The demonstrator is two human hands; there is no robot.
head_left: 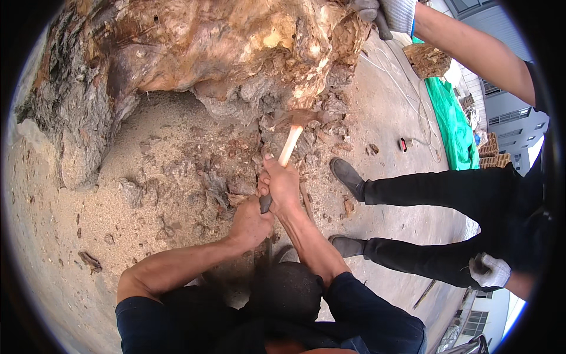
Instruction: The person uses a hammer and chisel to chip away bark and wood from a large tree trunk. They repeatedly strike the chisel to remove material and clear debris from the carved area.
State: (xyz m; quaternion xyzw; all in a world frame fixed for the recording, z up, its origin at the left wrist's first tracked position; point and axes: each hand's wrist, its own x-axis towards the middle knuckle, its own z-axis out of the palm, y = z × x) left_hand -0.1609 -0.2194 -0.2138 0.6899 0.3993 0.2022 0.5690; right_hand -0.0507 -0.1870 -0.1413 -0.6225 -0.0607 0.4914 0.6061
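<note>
A large, partly barked tree stump [218, 50] with pale, gouged wood fills the upper left and centre. My right hand [281, 184] is closed round the light wooden handle of a hatchet-like tool [290, 143]. Below it, my left hand [250, 223] grips the same handle near its dark lower end. The tool's brownish metal head lies against the lower edge of the stump, among loose bark pieces; blur and debris hide its exact shape. Several bark chips [215, 187] are scattered left of my hands.
A co-worker in dark trousers [430, 187] stands close on my right. Their gloved hand [401, 13] is by the stump's upper right; another gloved hand [489, 270] hangs lower. Beyond are a cut log [427, 60], green sheeting [451, 121] and white cable [420, 109].
</note>
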